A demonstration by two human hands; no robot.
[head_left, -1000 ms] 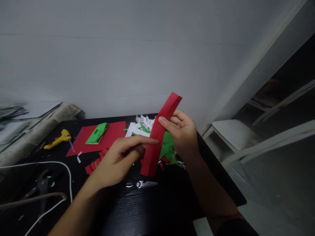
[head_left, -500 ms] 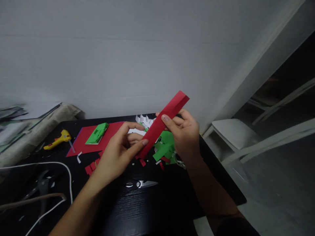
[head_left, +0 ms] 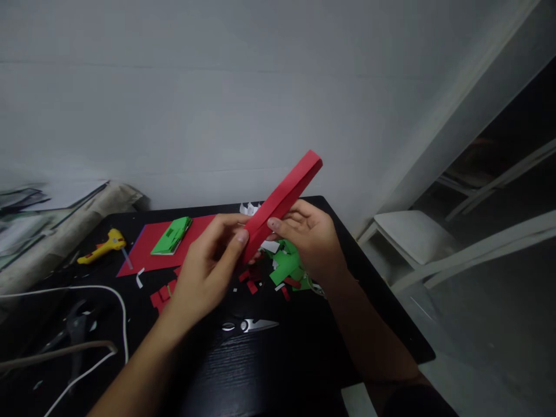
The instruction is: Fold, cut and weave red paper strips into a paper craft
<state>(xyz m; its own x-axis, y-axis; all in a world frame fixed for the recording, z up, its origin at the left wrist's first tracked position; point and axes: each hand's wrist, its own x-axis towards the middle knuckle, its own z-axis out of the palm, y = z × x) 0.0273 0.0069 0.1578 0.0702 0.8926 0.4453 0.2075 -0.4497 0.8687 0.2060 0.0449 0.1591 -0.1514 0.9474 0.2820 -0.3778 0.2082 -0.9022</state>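
Observation:
A long folded strip of red paper (head_left: pixel 290 190) slants up to the right above a black table (head_left: pixel 269 370). My left hand (head_left: pixel 207 271) pinches its lower end between thumb and fingers. My right hand (head_left: pixel 306 238) grips the strip near its middle from the right side. Below my hands lie green paper scraps (head_left: pixel 286 266), small red paper bits (head_left: pixel 163 294) and white cut paper (head_left: pixel 248 208), partly hidden by my fingers.
Scissors (head_left: pixel 248 325) lie on the table near my forearms. A red sheet (head_left: pixel 147 255) with folded green paper (head_left: pixel 172 236) on it sits at back left, beside a yellow glue gun (head_left: pixel 102 245). A white cable (head_left: pixel 108 301) loops at left. A white chair (head_left: pixel 412 234) stands right of the table.
The red strip has turned from facing me flat to nearly edge-on and lies at a flatter slant. My left hand slid to its lower end; my right hand shifted down and left.

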